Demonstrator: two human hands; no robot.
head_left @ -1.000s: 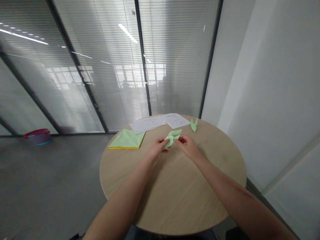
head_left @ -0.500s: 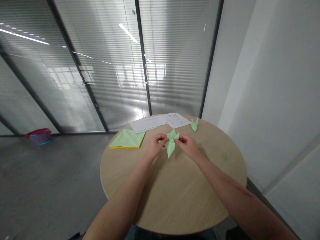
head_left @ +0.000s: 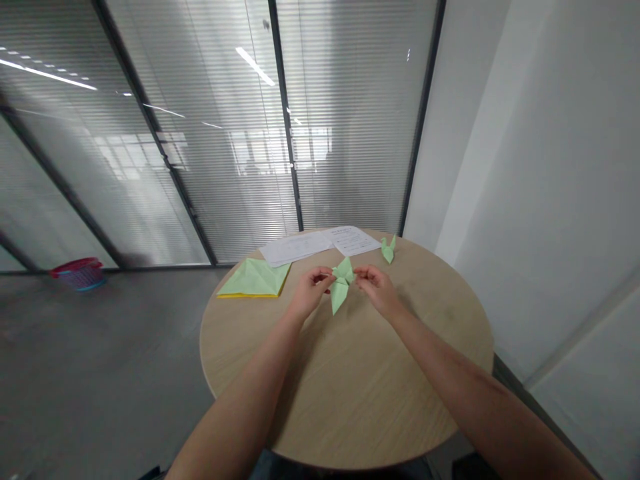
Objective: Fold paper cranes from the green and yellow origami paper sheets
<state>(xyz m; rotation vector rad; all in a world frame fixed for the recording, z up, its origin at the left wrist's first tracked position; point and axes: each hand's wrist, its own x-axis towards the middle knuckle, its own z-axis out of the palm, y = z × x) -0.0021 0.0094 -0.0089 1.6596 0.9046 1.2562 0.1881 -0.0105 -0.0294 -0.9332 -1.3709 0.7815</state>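
A half-folded green paper figure (head_left: 341, 285) hangs just above the round wooden table (head_left: 350, 387), its long point aimed down toward me. My left hand (head_left: 311, 295) pinches its left flap with closed fingers. My right hand (head_left: 376, 287) pinches its right flap the same way. Both hands are over the far middle of the table.
A finished green paper figure (head_left: 388, 249) stands at the table's far edge. White printed sheets (head_left: 320, 244) lie beside it, and a stack of green and yellow paper (head_left: 254, 280) lies at the far left. A red basket (head_left: 76, 272) sits on the floor by the glass wall.
The green figure went from lying slanted between my hands to hanging point-down, and both hands rose slightly and now pull its side flaps outward.
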